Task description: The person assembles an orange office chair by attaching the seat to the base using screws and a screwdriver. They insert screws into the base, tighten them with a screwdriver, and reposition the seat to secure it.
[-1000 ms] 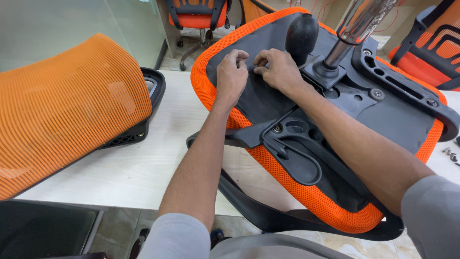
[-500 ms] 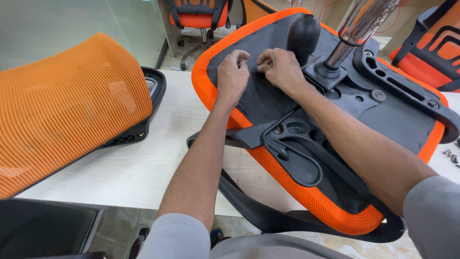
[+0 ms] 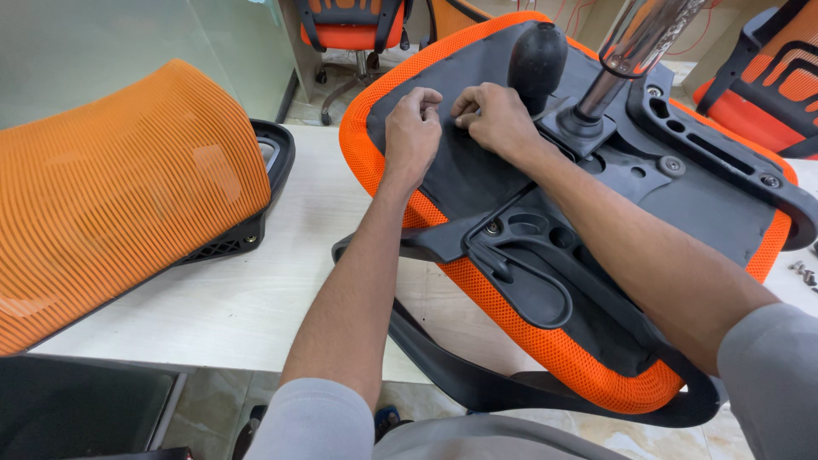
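A: On the pale table (image 3: 213,307), an upturned orange seat (image 3: 545,341) lay black underside up. All places from that seat.

B: Hands?

A: Both on the black fabric panel (image 3: 464,162) at the seat's far end. Left hand (image 3: 411,135) was curled, fingers bent in, knuckles up, fingertips pressed on the fabric. Right hand (image 3: 494,119) just beside it, fingers drawn together and pinching at the fabric; couldn't tell if anything small sat in the pinch.

B: Hardware on the seat?

A: Black knob (image 3: 537,55) just past the right hand. Chrome gas cylinder (image 3: 635,43) stood up from the black mechanism plate (image 3: 630,170) near the seat's middle. Black armrest bracket (image 3: 724,162) along the seat's right edge.

B: Any containers?

A: Only moulded recesses (image 3: 532,228) in the black frame near the seat's middle, nothing visible in them. A looped black cable (image 3: 545,294) ran beside them.

B: Around the seat?

A: Orange mesh backrest (image 3: 119,196) left of the seat, apart from it. Small screws (image 3: 801,271) at the seat's right. Another orange chair (image 3: 354,25) on the floor beyond it.
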